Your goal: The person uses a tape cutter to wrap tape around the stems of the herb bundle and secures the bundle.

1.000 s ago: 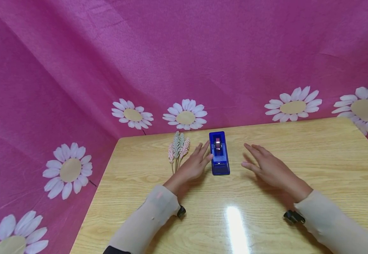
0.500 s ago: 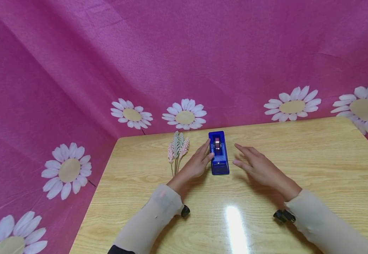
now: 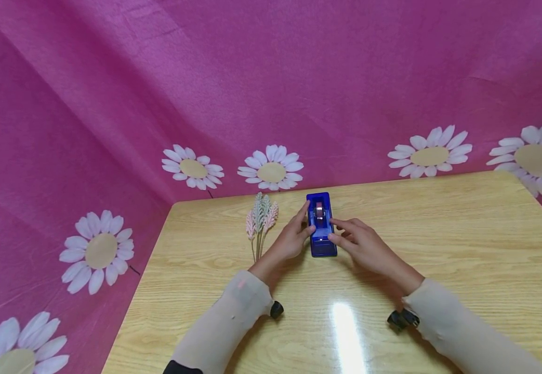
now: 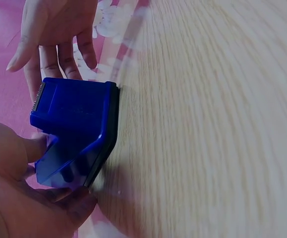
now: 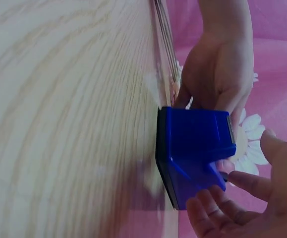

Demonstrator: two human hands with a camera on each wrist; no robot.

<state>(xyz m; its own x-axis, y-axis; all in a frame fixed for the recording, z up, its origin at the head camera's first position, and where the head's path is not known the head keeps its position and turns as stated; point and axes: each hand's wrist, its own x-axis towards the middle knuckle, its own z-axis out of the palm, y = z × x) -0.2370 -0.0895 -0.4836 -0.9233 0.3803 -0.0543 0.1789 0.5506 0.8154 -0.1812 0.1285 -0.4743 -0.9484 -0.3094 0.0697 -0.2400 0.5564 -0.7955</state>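
A blue tape dispenser [image 3: 323,248] with a small roll of tape [image 3: 319,210] in it stands on the wooden table near its back edge. My left hand [image 3: 290,241] lies along the dispenser's left side, fingers extended and the thumb at its rim. From the other side my right hand [image 3: 366,246] has its fingertips at the right side; whether they all touch is hard to tell. In the left wrist view, the left fingers [image 4: 79,203] meet the dispenser's [image 4: 79,106] side. The right wrist view has the right fingers [image 5: 217,206] beside the dispenser [image 5: 195,134].
Pink and grey-green artificial flower sprigs [image 3: 261,215] lie left of the dispenser, their stems partly behind the left hand. A magenta cloth [image 3: 336,93] with daisies hangs behind and left of the wooden table [image 3: 462,234].
My right hand has moved left to the dispenser's right side. The left hand has stayed at the left side with only a slight shift. The dispenser has hardly moved.
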